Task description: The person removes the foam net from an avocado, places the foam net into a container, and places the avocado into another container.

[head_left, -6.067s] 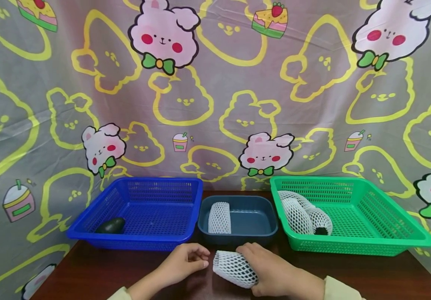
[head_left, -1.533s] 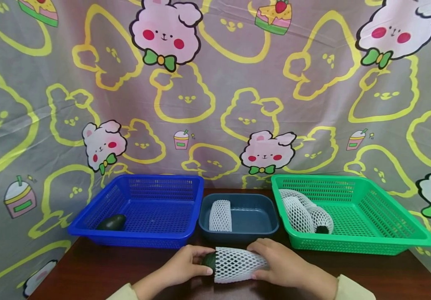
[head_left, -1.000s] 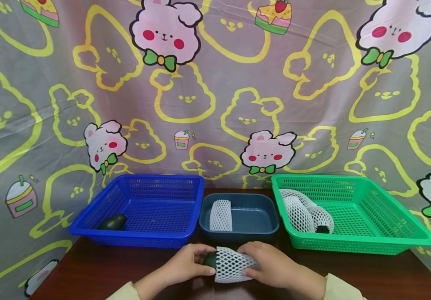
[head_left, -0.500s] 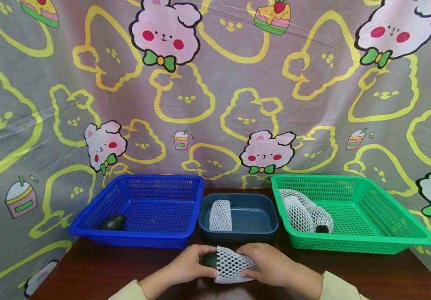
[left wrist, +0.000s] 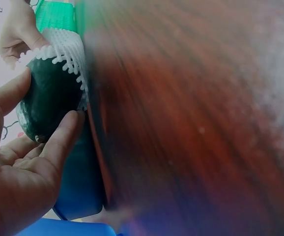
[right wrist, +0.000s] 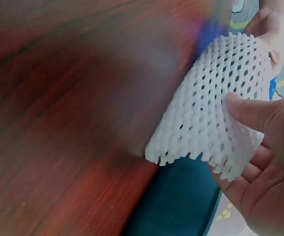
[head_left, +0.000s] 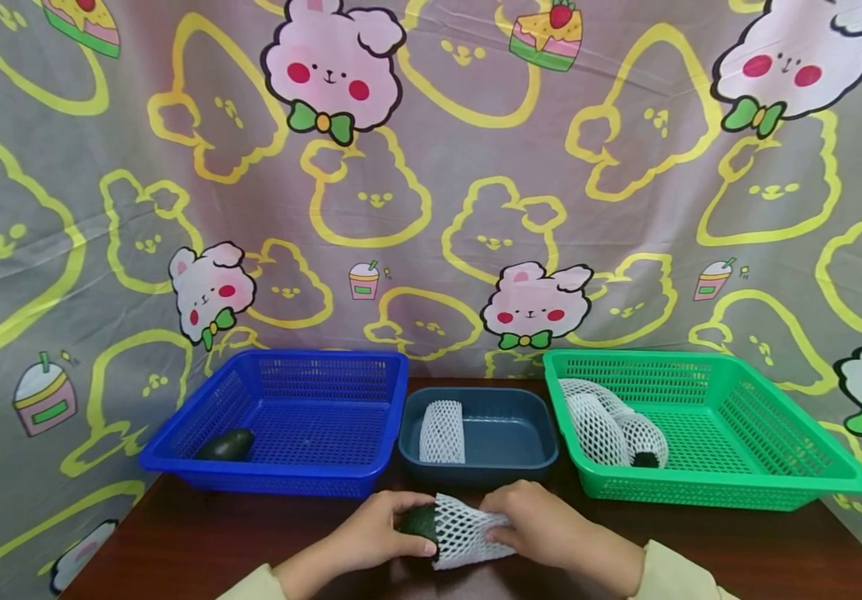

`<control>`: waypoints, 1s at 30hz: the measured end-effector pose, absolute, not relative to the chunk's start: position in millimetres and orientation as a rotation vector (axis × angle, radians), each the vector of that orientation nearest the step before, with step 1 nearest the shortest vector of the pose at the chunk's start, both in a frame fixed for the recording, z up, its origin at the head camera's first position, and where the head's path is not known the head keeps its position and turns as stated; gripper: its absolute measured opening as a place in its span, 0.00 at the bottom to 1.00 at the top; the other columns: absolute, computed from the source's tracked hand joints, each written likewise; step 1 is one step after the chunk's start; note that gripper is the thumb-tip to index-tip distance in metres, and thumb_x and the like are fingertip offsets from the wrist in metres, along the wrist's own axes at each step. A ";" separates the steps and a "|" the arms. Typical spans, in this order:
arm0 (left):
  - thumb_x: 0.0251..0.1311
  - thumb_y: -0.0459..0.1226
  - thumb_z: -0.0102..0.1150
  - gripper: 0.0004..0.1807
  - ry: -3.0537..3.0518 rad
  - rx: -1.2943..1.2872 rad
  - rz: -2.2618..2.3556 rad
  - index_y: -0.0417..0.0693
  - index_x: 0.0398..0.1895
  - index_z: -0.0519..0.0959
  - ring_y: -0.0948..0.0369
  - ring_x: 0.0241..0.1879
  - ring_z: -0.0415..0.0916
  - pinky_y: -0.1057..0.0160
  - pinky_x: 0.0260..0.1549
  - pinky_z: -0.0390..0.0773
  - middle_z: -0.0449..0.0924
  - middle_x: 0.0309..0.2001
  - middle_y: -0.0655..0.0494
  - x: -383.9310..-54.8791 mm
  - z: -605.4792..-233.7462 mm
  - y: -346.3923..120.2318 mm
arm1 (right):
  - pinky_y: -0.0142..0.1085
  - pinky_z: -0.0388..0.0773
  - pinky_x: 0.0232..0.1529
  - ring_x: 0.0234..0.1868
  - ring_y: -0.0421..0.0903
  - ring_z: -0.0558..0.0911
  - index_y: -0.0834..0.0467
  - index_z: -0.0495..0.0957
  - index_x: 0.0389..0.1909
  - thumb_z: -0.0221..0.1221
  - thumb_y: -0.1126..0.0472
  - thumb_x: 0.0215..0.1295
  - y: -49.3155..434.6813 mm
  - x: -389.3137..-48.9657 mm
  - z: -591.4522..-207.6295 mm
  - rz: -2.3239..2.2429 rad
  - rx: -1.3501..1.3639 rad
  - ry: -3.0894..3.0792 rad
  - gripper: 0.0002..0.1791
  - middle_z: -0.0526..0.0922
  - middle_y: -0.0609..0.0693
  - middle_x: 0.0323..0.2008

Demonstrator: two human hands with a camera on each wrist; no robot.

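In front of the blue-grey tub, the left hand grips the bare end of a dark green fruit while the right hand pinches the far end of the white net around it, presumably to steady one against the other.

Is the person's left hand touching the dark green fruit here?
Touching. The left wrist view shows the left hand gripping the dark green fruit from opposite sides, with fingertips against it.

Fruit partly hidden by net, sleeves cropped
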State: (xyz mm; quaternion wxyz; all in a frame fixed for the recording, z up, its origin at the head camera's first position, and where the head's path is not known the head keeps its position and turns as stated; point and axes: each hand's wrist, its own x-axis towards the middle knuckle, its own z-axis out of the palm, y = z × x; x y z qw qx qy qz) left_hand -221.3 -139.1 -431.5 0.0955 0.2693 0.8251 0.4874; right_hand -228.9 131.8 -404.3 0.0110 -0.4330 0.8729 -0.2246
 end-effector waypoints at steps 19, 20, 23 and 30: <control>0.52 0.35 0.72 0.28 2.421 0.748 1.563 0.36 0.57 0.76 0.60 0.39 0.82 0.67 0.35 0.79 0.79 0.51 0.44 -218.1 -421.6 -162.5 | 0.33 0.71 0.25 0.24 0.33 0.72 0.56 0.80 0.34 0.66 0.65 0.59 146.7 -228.9 -380.6 -0.690 -1.027 2.856 0.05 0.78 0.39 0.24; 0.52 0.35 0.72 0.29 2.424 0.746 1.566 0.36 0.57 0.76 0.59 0.39 0.82 0.66 0.35 0.79 0.79 0.50 0.43 -218.1 -421.1 -163.9 | 0.33 0.72 0.25 0.25 0.33 0.73 0.56 0.80 0.36 0.66 0.65 0.59 147.3 -228.8 -378.7 -0.691 -1.011 2.860 0.06 0.79 0.40 0.25; 0.52 0.36 0.72 0.29 2.446 0.740 1.559 0.35 0.57 0.76 0.59 0.41 0.82 0.66 0.36 0.79 0.79 0.50 0.44 -218.2 -419.9 -167.6 | 0.34 0.76 0.28 0.28 0.34 0.76 0.58 0.81 0.39 0.66 0.65 0.59 148.6 -229.2 -373.1 -0.699 -0.975 2.878 0.07 0.83 0.43 0.30; 0.52 0.37 0.72 0.30 2.466 0.738 1.564 0.34 0.57 0.76 0.57 0.42 0.82 0.66 0.36 0.79 0.79 0.50 0.42 -216.9 -417.8 -173.9 | 0.32 0.70 0.24 0.23 0.35 0.70 0.54 0.78 0.32 0.65 0.65 0.61 152.6 -233.4 -359.9 -0.809 -0.915 2.917 0.04 0.77 0.42 0.23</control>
